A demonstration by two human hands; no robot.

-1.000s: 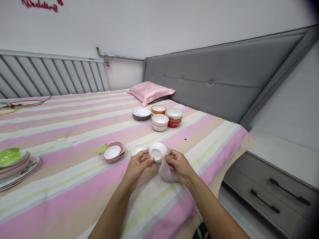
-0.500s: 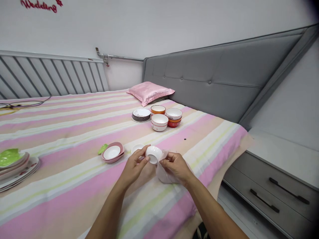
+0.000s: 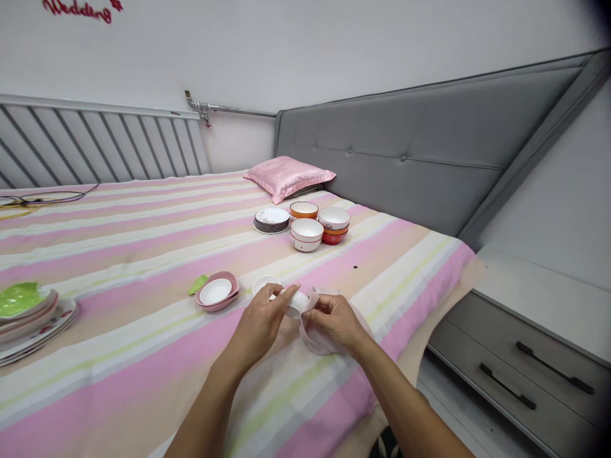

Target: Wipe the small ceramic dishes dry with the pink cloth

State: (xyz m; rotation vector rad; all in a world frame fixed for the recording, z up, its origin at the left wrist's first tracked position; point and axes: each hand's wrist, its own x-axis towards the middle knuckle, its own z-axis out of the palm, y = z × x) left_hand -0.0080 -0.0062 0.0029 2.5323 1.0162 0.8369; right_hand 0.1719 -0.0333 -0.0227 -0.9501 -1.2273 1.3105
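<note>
Head | L hand [image 3: 258, 319]: grips glossy rnd bowl [image 3: 296, 305] | R hand [image 3: 337, 320]: pinches sheer cloth [image 3: 317, 339]

The white wall [image 3: 344, 51] bears red "Wedding" lettering [image 3: 79, 10] at upper left, above a pale radiator [image 3: 112, 143] beside a metal pipe [image 3: 243, 110]. A buttoned grey headboard [image 3: 439, 133] backs the bed [image 3: 143, 245], covered in pink, cream and beige stripes, with a shiny pink pillow [image 3: 289, 176]. A light nightstand [image 3: 496, 327] with black handles [image 3: 555, 367] stands right, over pale flooring [image 3: 461, 397].
</note>
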